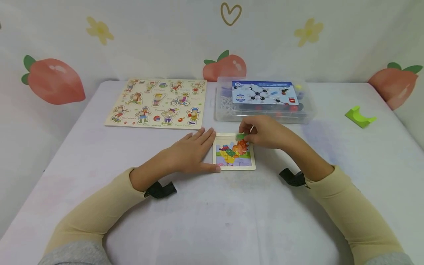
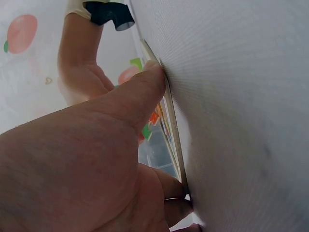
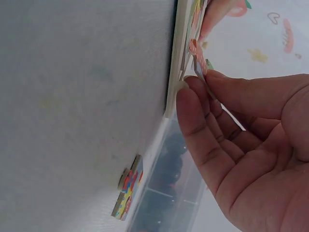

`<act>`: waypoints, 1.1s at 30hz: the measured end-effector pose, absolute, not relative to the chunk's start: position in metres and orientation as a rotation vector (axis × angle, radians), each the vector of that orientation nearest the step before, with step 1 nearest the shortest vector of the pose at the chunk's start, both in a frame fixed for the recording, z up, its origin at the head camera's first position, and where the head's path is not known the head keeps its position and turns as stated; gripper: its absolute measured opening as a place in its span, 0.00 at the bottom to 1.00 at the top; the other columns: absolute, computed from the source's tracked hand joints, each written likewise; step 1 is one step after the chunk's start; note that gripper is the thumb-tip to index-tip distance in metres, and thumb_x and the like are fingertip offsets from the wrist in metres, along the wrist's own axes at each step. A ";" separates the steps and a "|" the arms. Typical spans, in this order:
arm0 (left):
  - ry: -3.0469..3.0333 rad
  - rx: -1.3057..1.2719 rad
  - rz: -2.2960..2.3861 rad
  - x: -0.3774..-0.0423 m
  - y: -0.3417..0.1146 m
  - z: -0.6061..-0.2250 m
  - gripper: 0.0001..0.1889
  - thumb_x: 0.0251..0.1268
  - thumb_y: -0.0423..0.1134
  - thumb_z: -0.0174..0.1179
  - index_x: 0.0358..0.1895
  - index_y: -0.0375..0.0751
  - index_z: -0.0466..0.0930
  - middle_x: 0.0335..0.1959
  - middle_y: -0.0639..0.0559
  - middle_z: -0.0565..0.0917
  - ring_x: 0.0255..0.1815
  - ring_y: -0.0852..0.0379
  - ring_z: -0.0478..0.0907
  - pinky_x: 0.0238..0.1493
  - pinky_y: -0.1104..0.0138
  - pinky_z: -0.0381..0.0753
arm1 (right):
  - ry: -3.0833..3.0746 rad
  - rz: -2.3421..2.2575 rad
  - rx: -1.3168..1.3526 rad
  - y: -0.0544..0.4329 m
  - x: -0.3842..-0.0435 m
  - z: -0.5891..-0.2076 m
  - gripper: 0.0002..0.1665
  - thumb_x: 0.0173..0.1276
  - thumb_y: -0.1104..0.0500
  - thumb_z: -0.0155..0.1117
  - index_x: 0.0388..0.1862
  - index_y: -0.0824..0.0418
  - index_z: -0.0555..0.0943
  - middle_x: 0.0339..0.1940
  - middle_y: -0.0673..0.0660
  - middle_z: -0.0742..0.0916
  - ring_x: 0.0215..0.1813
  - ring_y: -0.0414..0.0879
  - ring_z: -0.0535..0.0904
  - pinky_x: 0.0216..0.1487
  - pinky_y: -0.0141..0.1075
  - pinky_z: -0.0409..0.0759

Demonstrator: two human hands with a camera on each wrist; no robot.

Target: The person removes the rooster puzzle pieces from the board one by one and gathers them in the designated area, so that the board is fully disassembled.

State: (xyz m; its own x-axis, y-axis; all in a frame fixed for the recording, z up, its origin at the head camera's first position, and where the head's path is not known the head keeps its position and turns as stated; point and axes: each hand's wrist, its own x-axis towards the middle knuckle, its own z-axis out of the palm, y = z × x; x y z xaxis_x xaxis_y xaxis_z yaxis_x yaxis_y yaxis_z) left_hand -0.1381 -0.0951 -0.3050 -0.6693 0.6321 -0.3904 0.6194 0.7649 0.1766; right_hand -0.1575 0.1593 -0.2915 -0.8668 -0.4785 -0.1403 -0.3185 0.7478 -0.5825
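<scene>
A small square jigsaw puzzle (image 1: 228,156) with a chick picture lies in a pale wooden frame (image 1: 255,162). My left hand (image 1: 188,154) rests spread along the frame's left side, thumb at the lower left corner and fingertips by the upper left. At the upper right corner, my right hand (image 1: 266,132) pinches a puzzle piece (image 3: 199,62) between thumb and fingers. That piece is tilted over the puzzle in the right wrist view, and the fingers partly cover it. Pale board shows along the puzzle's upper part.
Behind lie a wooden peg board (image 1: 155,103) with sports figures and a clear plastic box (image 1: 265,117) of molecular model parts. A bright green curved piece (image 1: 360,117) sits at far right. Loose puzzle pieces (image 3: 129,188) rest on the table near the box.
</scene>
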 end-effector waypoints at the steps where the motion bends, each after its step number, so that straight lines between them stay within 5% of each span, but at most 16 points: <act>1: 2.527 0.947 0.040 -0.138 -0.095 -0.305 0.57 0.64 0.75 0.49 0.82 0.39 0.37 0.82 0.46 0.38 0.81 0.44 0.35 0.76 0.46 0.44 | 2.657 -0.826 -0.607 0.159 -0.158 -0.291 0.07 0.66 0.70 0.66 0.41 0.62 0.83 0.39 0.56 0.86 0.43 0.53 0.78 0.44 0.44 0.80; 10: 2.528 0.944 0.027 -0.139 -0.094 -0.304 0.57 0.64 0.75 0.50 0.82 0.39 0.37 0.82 0.46 0.39 0.81 0.44 0.35 0.76 0.46 0.45 | 2.584 -0.927 -0.509 0.165 -0.161 -0.292 0.04 0.69 0.66 0.66 0.41 0.60 0.85 0.38 0.55 0.86 0.38 0.51 0.78 0.27 0.39 0.77; 17: 2.523 0.934 0.036 -0.138 -0.094 -0.303 0.57 0.64 0.75 0.50 0.82 0.39 0.38 0.82 0.46 0.39 0.81 0.44 0.35 0.76 0.47 0.44 | 2.545 -1.024 -0.491 0.169 -0.162 -0.292 0.04 0.69 0.68 0.66 0.41 0.63 0.85 0.37 0.56 0.86 0.35 0.50 0.81 0.33 0.38 0.79; 24: 2.519 0.937 0.029 -0.138 -0.094 -0.304 0.57 0.64 0.75 0.50 0.81 0.39 0.37 0.82 0.46 0.38 0.81 0.44 0.34 0.76 0.46 0.44 | 2.513 -1.059 -0.406 0.176 -0.161 -0.294 0.04 0.69 0.67 0.66 0.42 0.62 0.85 0.39 0.58 0.84 0.36 0.50 0.82 0.21 0.37 0.73; 33: 2.519 0.937 0.015 -0.138 -0.093 -0.304 0.57 0.64 0.75 0.50 0.81 0.39 0.37 0.82 0.46 0.38 0.81 0.44 0.34 0.76 0.46 0.44 | 2.476 -1.134 -0.401 0.195 -0.155 -0.293 0.07 0.70 0.69 0.63 0.44 0.65 0.85 0.37 0.59 0.84 0.35 0.53 0.82 0.30 0.41 0.80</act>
